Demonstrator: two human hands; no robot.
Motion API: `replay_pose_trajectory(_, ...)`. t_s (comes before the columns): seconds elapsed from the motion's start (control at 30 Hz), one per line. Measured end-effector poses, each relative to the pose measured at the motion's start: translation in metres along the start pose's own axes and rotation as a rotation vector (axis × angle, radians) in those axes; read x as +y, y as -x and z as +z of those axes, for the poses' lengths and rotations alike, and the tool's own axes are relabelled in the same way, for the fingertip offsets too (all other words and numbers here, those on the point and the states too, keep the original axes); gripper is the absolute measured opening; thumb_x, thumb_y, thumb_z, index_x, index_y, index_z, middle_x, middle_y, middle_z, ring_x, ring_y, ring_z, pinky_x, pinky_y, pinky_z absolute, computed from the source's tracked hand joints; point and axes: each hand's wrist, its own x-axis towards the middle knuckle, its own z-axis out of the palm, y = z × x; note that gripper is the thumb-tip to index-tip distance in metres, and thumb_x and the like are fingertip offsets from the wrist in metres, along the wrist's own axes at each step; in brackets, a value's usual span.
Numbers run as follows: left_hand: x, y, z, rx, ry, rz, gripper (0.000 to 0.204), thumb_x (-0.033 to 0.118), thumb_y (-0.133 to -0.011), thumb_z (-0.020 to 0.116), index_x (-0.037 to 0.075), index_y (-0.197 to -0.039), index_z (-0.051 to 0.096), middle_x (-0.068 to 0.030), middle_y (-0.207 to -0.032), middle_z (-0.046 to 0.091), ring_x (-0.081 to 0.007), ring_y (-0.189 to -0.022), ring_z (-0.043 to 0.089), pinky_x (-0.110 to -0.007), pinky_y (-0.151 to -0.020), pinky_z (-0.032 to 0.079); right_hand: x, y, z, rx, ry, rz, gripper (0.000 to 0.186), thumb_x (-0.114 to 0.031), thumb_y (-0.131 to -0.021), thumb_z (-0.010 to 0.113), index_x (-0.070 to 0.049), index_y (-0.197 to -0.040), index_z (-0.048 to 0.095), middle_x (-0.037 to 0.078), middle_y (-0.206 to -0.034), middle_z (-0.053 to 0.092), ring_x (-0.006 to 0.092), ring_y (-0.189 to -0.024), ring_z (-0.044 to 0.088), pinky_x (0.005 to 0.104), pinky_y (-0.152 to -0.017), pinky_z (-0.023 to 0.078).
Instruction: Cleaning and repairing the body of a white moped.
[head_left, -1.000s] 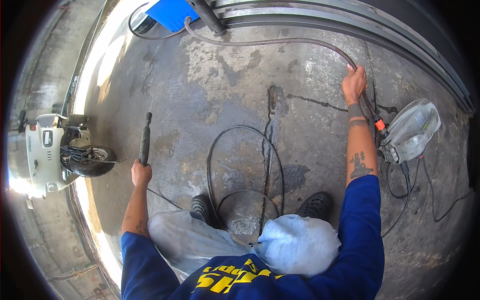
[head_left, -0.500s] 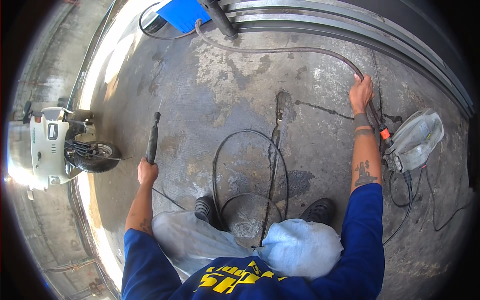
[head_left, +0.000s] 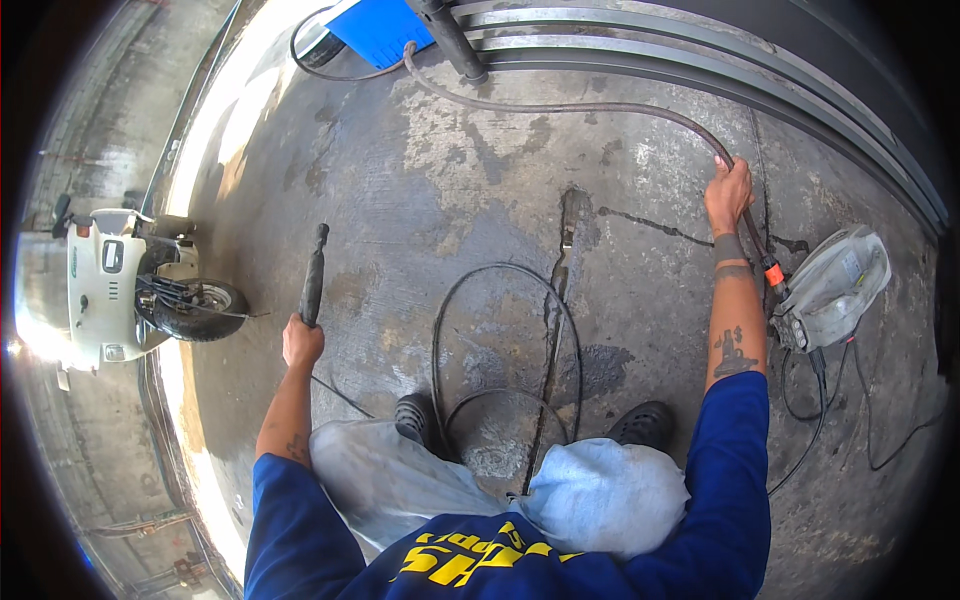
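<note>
So from my end of the feed, the left hand (head_left: 303, 342) has its grip wrapped round the lower end of a black wand (head_left: 314, 275), tip pointing away from me. Right hand (head_left: 728, 195) has its grip curled round a thick brown hose (head_left: 590, 108), which comes across from over by the blue bin (head_left: 378, 30) and runs past my fist to an orange connector (head_left: 774, 274) at the grey machine (head_left: 840, 280). Thinner black hose (head_left: 500, 265) lies looped on the concrete floor (head_left: 480, 210), between my dark shoes (head_left: 643, 425).
</note>
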Motion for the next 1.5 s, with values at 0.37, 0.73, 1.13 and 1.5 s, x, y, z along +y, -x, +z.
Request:
replay_pose_trajectory(0.37, -0.003, 0.0, -0.002, 0.003, 0.0, -0.021, 0.03, 0.016, -0.08, 0.058, 0.004, -0.107, 0.059, -0.0228, -0.107, 0.066, -0.0412, -0.104, 0.062, -0.05, -0.087, 0.049, 0.001, 0.0, 0.002, -0.013, -0.021, -0.012, 0.034, -0.033, -0.097, 0.055, -0.006, -0.118, 0.055, 0.015, -0.115, 0.061, 0.0352, -0.113, 0.055, 0.0529, -0.093, 0.037)
replay_pose_trajectory(0.73, -0.007, 0.002, 0.007, 0.019, 0.003, -0.01, 0.029, 0.017, -0.081, 0.059, 0.004, -0.106, 0.057, -0.023, -0.106, 0.066, -0.0412, -0.104, 0.062, -0.051, -0.087, 0.049, 0.0, 0.003, -0.001, -0.012, 0.007, -0.016, 0.034, -0.033, -0.097, 0.055, -0.006, -0.118, 0.055, 0.015, -0.115, 0.061, 0.0357, -0.112, 0.055, 0.0526, -0.093, 0.037)
replay_pose_trajectory(1.13, 0.013, 0.0, 0.014, -0.207, -0.1, 0.233, 0.05, 0.023, -0.068, 0.078, 0.002, -0.109, 0.058, -0.0233, -0.106, 0.066, -0.0391, -0.106, 0.062, -0.047, -0.088, 0.048, -0.003, 0.003, -0.004, 0.008, -0.021, -0.003, 0.032, -0.032, -0.096, 0.056, -0.006, -0.115, 0.055, 0.015, -0.114, 0.061, 0.0352, -0.111, 0.055, 0.0521, -0.092, 0.037)
replay_pose_trajectory(1.5, 0.138, -0.037, 0.054, -0.622, -0.136, 0.643, 0.073, 0.042, -0.077, 0.075, 0.003, -0.133, 0.05, -0.0251, -0.12, 0.062, -0.0361, -0.114, 0.06, -0.041, -0.094, 0.048, -0.005, 0.002, -0.014, 0.001, -0.096, -0.018, 0.033, -0.032, -0.095, 0.058, -0.006, -0.116, 0.054, 0.015, -0.114, 0.061, 0.0346, -0.111, 0.055, 0.0525, -0.092, 0.037)
